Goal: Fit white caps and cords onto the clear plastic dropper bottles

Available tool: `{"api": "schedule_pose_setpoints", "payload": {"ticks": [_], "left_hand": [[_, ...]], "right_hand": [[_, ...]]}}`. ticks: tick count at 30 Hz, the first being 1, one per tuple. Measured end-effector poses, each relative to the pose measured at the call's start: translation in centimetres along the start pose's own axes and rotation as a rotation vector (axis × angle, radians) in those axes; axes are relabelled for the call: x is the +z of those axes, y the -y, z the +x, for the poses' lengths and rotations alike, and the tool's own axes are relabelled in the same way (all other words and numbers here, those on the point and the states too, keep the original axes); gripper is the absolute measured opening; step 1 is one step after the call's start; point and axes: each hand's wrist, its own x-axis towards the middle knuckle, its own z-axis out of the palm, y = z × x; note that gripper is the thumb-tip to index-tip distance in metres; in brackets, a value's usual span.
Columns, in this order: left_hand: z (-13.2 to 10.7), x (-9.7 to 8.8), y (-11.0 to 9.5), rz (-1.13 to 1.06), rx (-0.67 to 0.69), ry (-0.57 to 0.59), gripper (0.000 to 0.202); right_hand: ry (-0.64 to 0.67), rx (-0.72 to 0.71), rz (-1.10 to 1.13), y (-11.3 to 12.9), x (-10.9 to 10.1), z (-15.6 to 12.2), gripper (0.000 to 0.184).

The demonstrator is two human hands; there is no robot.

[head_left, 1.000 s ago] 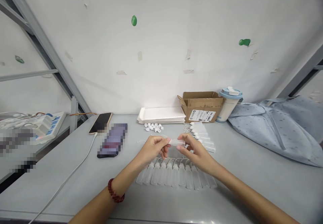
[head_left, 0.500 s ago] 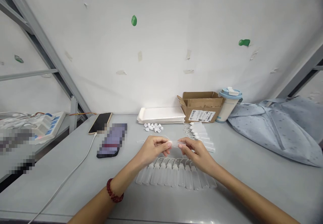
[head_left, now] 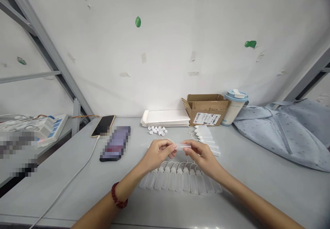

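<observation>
My left hand (head_left: 159,154) is closed at the left end of a small translucent plastic bottle (head_left: 182,146), with the fingertips covering that end. The bottle's other end is pinched between the thumb and fingers of my right hand (head_left: 201,154). It lies roughly level, above the table. Below my hands several similar bottles (head_left: 179,181) lie side by side in a row, with white caps and thin loops of cord at their far ends. A smaller group of bottles (head_left: 206,134) with cords lies beyond my right hand. Small white caps (head_left: 159,130) are heaped beyond my left hand.
A stack of white padded envelopes (head_left: 166,116), a cardboard box (head_left: 208,110) and a blue-lidded cup (head_left: 234,108) stand along the wall. Blue cloth (head_left: 286,132) lies at right. Two phones (head_left: 103,126) and a white cable (head_left: 69,184) lie at left.
The whole view has shifted slightly. My hands keep hold of the same bottle, and a bit more of it shows between and past my fingers.
</observation>
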Motion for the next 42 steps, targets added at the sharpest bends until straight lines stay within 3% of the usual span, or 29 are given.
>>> {"api": "schedule_pose_setpoints", "payload": {"ticks": [7, 11, 20, 30, 37, 42], "left_hand": [[-0.1, 0.0, -0.1, -0.055, -0.035, 0.091, 0.035], [-0.3, 0.0, -0.5, 0.023, -0.014, 0.098, 0.037], [-0.6, -0.3, -0.5, 0.166, 0.017, 0.055, 0.032], [-0.5, 0.2, 0.1, 0.388, 0.277, 0.031, 0.031], [-0.4, 0.4, 0.8, 0.546, 0.45, -0.021, 0.034], [-0.1, 0.3, 1.2, 0.614, 0.435, -0.047, 0.023]], "right_hand": [[-0.119, -0.336, -0.23, -0.3, 0.1, -0.4, 0.021], [-0.115, -0.378, -0.267, -0.6, 0.0, -0.4, 0.022], [-0.037, -0.167, -0.156, 0.1, -0.1, -0.5, 0.026], [0.112, 0.204, 0.239, 0.2, -0.3, 0.5, 0.034], [0.13, 0.275, 0.359, -0.2, -0.3, 0.6, 0.041], [0.117, 0.292, 0.353, -0.4, -0.1, 0.6, 0.044]]}}
